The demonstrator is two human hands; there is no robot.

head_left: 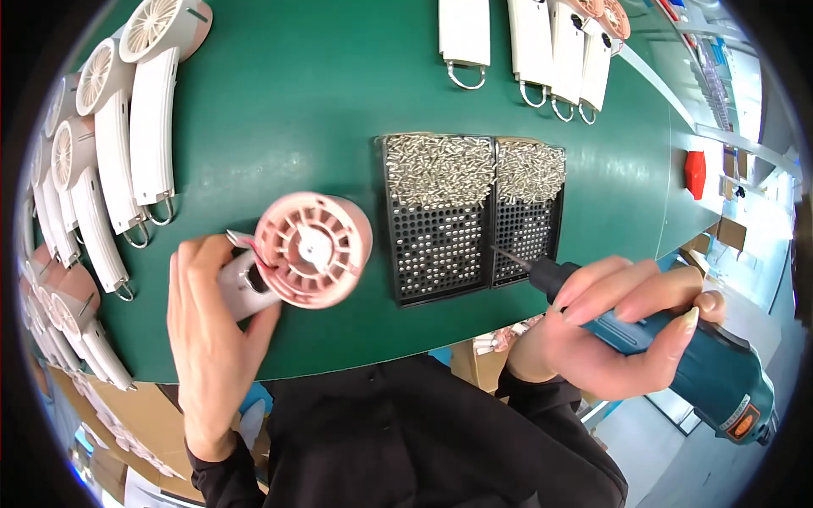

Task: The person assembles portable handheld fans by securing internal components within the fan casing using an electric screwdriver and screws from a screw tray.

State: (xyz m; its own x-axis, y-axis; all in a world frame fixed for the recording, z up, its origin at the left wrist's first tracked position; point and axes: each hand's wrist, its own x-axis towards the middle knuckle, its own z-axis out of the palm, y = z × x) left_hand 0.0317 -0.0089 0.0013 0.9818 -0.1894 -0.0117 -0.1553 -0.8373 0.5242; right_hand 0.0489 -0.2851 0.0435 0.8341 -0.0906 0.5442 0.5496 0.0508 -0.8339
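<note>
My left hand (pixel 207 326) grips the white handle of a small hand-held fan (pixel 309 250) lying on the green table (pixel 296 110); the fan's pink round head faces up, and red wires show at its neck. My right hand (pixel 610 326) holds a teal electric screwdriver (pixel 677 356). Its thin bit points left and touches the lower edge of the right black perforated tray (pixel 525 229). Beside that one sits a second black tray (pixel 436 245). Both trays hold heaps of small silver screws (pixel 474 169) at their far end.
Several finished pink-and-white fans (pixel 127 144) lie in a row along the table's left side. More white fan handles with wire loops (pixel 542 51) lie at the far edge. A red object (pixel 694 173) sits at the right. Cardboard boxes (pixel 110 423) stand below the table.
</note>
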